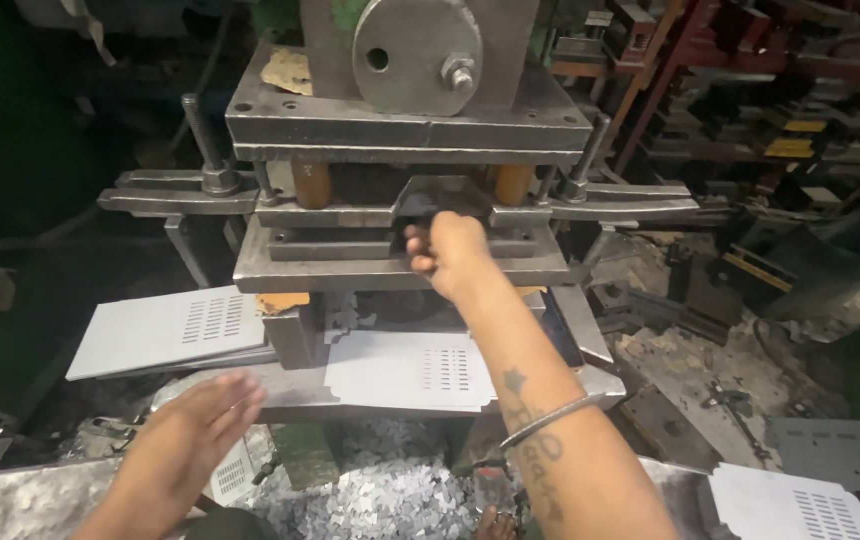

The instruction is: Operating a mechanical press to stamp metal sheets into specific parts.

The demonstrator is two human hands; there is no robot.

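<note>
One dark part [428, 205] within right fingers [420, 245]

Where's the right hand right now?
Head view, centre: the right hand reaches into the grey steel press die, closed on a dark part there.

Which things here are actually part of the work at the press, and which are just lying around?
In use:
right hand holding small dark part in grey steel press die
left hand above slotted grey sheet-metal panel

Lying about:
silvery punch scrap
second slotted panel
dark dies on red racks
</note>
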